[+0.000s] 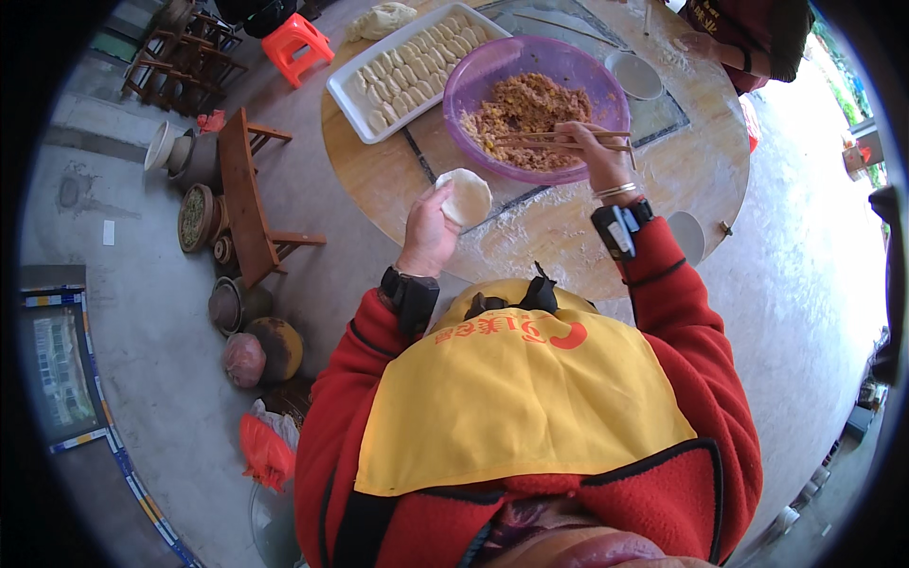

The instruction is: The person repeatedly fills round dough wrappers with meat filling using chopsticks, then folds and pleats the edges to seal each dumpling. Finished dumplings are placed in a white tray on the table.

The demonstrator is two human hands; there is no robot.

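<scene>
My left hand (432, 231) holds a round, flat dough wrapper (466, 198) by its left side, just in front of the bowl. In my right hand (599, 160) is a pair of wooden chopsticks (547, 136), with their tips in a minced filling (532, 106). The filling lies in a large purple plastic bowl (469, 153). To the bowl's left stands a white tray (346, 106) with rows of filled dumplings (415, 64). No filling is visible on the wrapper.
The round wooden table (511, 255) is dusted with flour. White bowls (635, 77) (686, 236) sit at its right side. A lump of dough (381, 21) lies behind the tray. Across the table is another person's hand (699, 46). A wooden bench (245, 206) and a red stool (297, 48) stand left.
</scene>
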